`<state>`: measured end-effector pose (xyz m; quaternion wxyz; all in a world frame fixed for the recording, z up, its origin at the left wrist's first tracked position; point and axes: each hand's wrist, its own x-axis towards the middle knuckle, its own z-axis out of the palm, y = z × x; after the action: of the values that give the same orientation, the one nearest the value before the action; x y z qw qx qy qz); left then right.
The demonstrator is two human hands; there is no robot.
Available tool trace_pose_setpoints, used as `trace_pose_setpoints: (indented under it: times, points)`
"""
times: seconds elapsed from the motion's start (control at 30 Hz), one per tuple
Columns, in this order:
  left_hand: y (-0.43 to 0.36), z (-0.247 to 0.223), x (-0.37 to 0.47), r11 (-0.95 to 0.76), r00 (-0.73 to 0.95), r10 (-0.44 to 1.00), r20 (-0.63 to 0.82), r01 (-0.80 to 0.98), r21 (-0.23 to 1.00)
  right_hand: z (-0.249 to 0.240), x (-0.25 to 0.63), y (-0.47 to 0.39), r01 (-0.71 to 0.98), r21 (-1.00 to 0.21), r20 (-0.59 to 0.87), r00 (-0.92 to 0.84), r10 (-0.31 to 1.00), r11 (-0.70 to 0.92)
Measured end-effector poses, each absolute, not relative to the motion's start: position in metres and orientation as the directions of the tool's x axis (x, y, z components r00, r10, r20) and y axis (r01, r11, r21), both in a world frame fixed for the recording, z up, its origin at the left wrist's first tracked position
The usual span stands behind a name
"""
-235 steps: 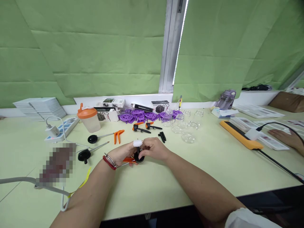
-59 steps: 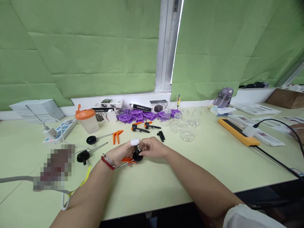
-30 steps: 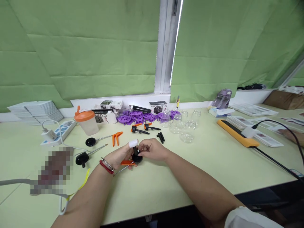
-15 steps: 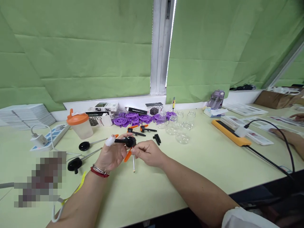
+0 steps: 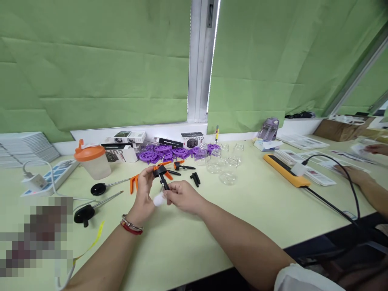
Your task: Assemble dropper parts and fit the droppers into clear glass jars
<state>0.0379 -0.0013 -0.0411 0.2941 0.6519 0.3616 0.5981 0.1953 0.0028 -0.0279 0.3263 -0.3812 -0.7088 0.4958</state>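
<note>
Both my hands hold one black bottle-top part (image 5: 160, 172), which looks like a spray head. It has a round cap, a black stem and an orange lever. My left hand (image 5: 145, 196) grips the round cap from the left, its thumb tip covered in white. At the lower end of the stem, my right hand (image 5: 183, 196) pinches with thumb and fingers. A similar black and orange top (image 5: 182, 165) lies just behind, beside small black tubes (image 5: 195, 178). Left of my hands are two black round parts (image 5: 98, 188) with metal rods. Clear glass bottles (image 5: 228, 178) stand to the right.
Purple plastic parts (image 5: 148, 156) and cup-holder boxes (image 5: 124, 153) line the wall. An orange-lidded cup (image 5: 95, 163) and a power strip (image 5: 62, 173) are at left; an orange power strip (image 5: 285, 171) is at right. A co-worker's hands (image 5: 353, 173) handle printed sheets.
The black part has turned in my hands, its stem now pointing down toward me. My right hand has shifted from the metal rod to the stem. The view has shifted slightly rightward.
</note>
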Motion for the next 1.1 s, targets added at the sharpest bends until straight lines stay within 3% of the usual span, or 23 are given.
trace_pose_setpoints:
  times: [0.1, 0.17, 0.23, 0.43, 0.57, 0.7, 0.97, 1.1]
  points:
    - [0.001, -0.042, 0.032, -0.321, -0.095, 0.938, 0.334, 0.124, 0.939, -0.029, 0.198, 0.008, 0.553, -0.659, 0.226, -0.501, 0.835, 0.510]
    - [0.003, -0.042, 0.030, -0.178, -0.088, 0.977, 0.193, 0.157, 0.971, -0.030, 0.198, 0.010, 0.663, -0.485, 0.231, -0.532, 0.815, 0.570]
    - [0.005, -0.041, 0.030, -0.141, -0.072, 0.985, 0.157, 0.182, 0.973, -0.032, 0.195, 0.010, 0.712, -0.398, 0.216, -0.540, 0.813, 0.579]
    - [0.014, -0.044, 0.019, -0.179, -0.146, 0.967, 0.210, 0.198, 0.964, -0.038, 0.180, 0.019, 0.780, -0.309, 0.287, -0.469, 0.835, 0.544]
    - [0.025, -0.049, -0.011, -0.159, -0.420, 0.855, 0.304, 0.346, 0.925, -0.031, 0.163, 0.048, 0.838, -0.235, 0.353, -0.398, 0.846, 0.492]
    - [0.037, -0.054, -0.042, 0.061, -0.653, 0.706, 0.275, 0.443, 0.895, -0.027, 0.138, 0.083, 0.868, -0.227, 0.427, -0.319, 0.846, 0.442]
    - [0.041, -0.059, -0.052, 0.212, -0.705, 0.661, 0.257, 0.505, 0.837, -0.057, 0.098, 0.110, 0.886, -0.153, 0.356, -0.364, 0.861, 0.438]
    - [0.038, -0.053, -0.045, 0.280, -0.665, 0.710, 0.232, 0.569, 0.773, -0.068, 0.095, 0.114, 0.889, -0.097, 0.339, -0.392, 0.855, 0.447]
